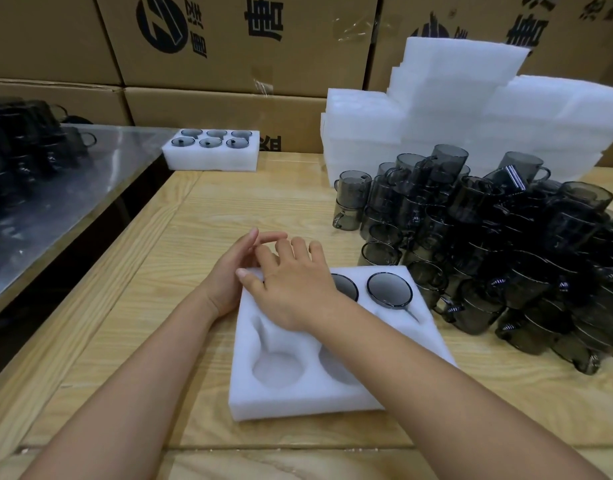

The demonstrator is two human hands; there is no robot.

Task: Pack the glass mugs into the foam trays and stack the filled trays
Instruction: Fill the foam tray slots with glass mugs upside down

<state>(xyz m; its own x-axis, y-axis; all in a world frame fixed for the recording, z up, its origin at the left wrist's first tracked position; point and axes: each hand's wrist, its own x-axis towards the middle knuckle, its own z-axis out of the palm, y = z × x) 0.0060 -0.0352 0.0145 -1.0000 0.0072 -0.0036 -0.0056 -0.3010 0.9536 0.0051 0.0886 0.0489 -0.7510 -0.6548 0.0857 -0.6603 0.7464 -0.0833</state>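
Observation:
A white foam tray [298, 396] lies in front of me on the wooden table. In its far row, smoky glass mugs sit in the right pocket [390, 289] and the middle pocket [346, 287]. My right hand [294, 289] rests palm down over the far-left pocket, fingers spread; what lies under it is hidden. My left hand [229, 275] presses against the tray's far-left corner with fingers extended, holding nothing. The near pockets [277, 370] hold nothing. A big pile of loose mugs [506, 244] lies to the right, touching the tray's right side.
A filled foam tray [211, 159] sits at the table's far left edge. Stacks of white foam trays [454, 109] stand at the back right. On the left is a metal table [56, 195] with more dark mugs [21, 143]. Cardboard boxes [229, 46] form the back wall.

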